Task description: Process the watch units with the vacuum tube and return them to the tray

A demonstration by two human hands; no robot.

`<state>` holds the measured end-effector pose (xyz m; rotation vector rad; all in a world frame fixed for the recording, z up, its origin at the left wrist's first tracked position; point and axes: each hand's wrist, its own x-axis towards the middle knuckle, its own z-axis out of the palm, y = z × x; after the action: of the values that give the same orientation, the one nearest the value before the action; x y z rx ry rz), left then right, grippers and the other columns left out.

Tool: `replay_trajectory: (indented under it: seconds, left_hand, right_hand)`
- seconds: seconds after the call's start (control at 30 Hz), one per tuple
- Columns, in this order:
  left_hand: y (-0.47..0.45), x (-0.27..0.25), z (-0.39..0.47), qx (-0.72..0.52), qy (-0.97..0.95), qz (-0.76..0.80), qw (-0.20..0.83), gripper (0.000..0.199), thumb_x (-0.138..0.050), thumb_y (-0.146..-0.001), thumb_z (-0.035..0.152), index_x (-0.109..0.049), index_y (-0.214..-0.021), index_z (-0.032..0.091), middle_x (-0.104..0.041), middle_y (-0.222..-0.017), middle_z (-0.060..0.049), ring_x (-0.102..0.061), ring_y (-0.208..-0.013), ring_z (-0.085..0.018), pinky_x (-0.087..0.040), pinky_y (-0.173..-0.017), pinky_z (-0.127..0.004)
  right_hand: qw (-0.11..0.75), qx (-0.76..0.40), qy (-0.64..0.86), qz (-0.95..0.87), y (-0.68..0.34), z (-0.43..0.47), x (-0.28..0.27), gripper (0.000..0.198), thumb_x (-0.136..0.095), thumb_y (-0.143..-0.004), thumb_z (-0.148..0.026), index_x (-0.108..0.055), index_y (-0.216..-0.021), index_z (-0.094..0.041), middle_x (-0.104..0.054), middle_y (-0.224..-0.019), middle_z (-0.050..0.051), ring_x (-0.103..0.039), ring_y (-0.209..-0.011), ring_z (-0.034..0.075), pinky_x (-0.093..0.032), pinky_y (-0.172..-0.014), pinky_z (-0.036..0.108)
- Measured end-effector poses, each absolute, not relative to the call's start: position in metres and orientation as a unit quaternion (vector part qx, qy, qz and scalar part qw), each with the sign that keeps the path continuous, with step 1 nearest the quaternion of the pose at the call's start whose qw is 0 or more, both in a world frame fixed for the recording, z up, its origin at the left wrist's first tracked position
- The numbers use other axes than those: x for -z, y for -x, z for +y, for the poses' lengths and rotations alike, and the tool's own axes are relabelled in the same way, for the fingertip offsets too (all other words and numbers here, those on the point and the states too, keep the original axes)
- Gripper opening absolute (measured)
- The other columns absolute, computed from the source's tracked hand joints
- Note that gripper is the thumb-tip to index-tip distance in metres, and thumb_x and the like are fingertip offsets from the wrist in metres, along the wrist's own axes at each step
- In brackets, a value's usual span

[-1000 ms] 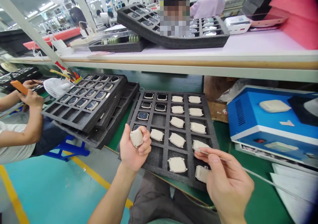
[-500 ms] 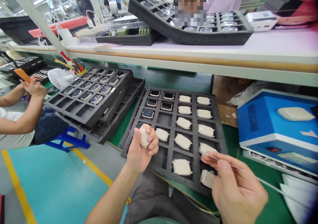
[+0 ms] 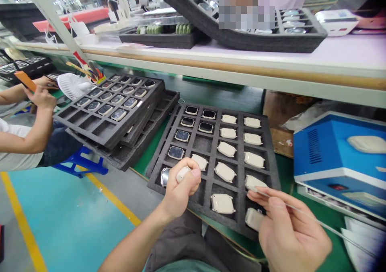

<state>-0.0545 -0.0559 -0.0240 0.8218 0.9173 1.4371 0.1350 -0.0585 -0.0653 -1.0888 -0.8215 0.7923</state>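
Note:
Cupped in my left hand [image 3: 182, 189] is a cream watch case [image 3: 182, 174], the fingers wrapped around most of it. This hand is over the left front part of a black foam tray [image 3: 240, 163]. Several cream watch cases [image 3: 223, 203] lie back-side up in the tray, and others show dark screens [image 3: 176, 152]. My right hand [image 3: 292, 223] pinches a thin grey cord-like tool [image 3: 340, 236] at the tray's right front. Its tip is close to a cream case [image 3: 255, 182]; I cannot tell whether they touch.
Left of the tray stand stacked foam trays [image 3: 114, 137] with watch cases. A blue box machine [image 3: 331, 151] is at right, beside white papers [image 3: 362, 240]. A shelf [image 3: 181, 65] with more trays crosses above. At left sits a co-worker with an orange tool [image 3: 25, 80].
My left hand has turned over the case and moved slightly right and down, uncovering a dark-screened case in the tray. My right hand keeps its grip; the view has shifted slightly.

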Motion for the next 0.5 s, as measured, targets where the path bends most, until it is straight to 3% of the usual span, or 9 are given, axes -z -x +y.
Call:
replay_trajectory:
  seconds: [0.5]
  left_hand:
    - [0.0525, 0.0206, -0.0560, -0.617, -0.340, 0.410, 0.579, 0.038, -0.078, -0.088, 0.047, -0.054, -0.078, 0.020, -0.036, -0.058, 0.008, -0.022, -0.047, -0.005, -0.016, -0.044, -0.019]
  right_hand:
    - [0.695, -0.356, 0.498, -0.376, -0.1350, -0.0596, 0.0639, 0.018, -0.081, -0.089, -0.032, -0.077, -0.091, -0.014, -0.080, -0.088, 0.005, -0.077, -0.071, 0.019, -0.064, -0.071, 0.034]
